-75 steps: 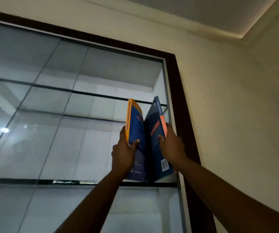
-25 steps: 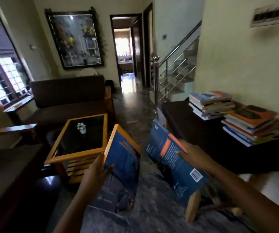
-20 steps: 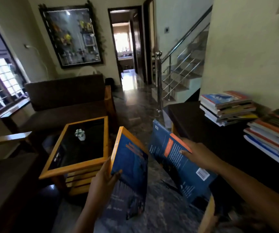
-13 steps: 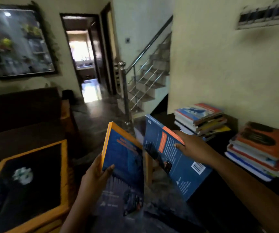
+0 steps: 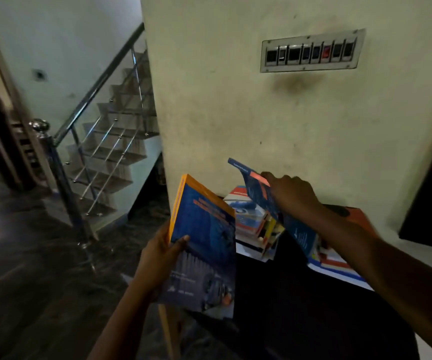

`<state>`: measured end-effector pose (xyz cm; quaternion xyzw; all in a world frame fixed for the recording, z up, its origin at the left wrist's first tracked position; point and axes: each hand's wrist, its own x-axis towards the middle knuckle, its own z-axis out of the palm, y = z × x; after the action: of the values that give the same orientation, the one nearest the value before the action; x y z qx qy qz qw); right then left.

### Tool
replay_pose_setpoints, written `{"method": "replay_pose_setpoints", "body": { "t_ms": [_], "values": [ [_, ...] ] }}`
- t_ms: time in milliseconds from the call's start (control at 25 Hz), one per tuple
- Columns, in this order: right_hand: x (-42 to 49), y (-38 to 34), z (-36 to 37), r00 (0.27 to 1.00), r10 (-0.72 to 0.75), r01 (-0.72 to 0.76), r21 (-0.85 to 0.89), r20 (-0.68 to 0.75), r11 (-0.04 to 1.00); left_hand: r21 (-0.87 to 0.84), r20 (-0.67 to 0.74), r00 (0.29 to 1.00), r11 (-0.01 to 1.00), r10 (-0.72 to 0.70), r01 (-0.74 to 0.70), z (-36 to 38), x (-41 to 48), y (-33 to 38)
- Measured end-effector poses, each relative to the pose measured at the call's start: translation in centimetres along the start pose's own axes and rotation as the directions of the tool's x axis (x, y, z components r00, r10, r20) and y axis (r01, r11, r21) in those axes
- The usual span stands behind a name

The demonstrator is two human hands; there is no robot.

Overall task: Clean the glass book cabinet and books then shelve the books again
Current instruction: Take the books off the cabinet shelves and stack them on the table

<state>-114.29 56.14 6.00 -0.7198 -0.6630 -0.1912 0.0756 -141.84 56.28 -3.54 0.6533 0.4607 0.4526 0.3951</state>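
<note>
Blue, orange-edged book [image 5: 204,245] stands upright in my left hand [image 5: 157,258], thumb curled over its cover. My right hand [image 5: 290,193] grips a second blue book [image 5: 259,194], tilted above two book stacks [image 5: 248,220] on the dark table [image 5: 300,294], under a switch panel [image 5: 309,51]

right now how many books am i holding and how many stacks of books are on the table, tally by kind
books held: 2, orange-edged blue book in the left hand, blue book with an orange band in the right hand
book stacks on the dark table: 2, stack nearer the stairs, orange-topped stack
total: 4
</note>
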Motion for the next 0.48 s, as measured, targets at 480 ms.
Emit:
{"method": "replay_pose_setpoints", "body": {
  "t_ms": [480],
  "values": [
    [6.2,-9.9,22.4,0.961,0.148,-0.172,0.089,0.235,0.981,-0.059,0.119,0.993,0.998,-0.008,0.015,-4.5,13.8,-7.5]
  ]
}}
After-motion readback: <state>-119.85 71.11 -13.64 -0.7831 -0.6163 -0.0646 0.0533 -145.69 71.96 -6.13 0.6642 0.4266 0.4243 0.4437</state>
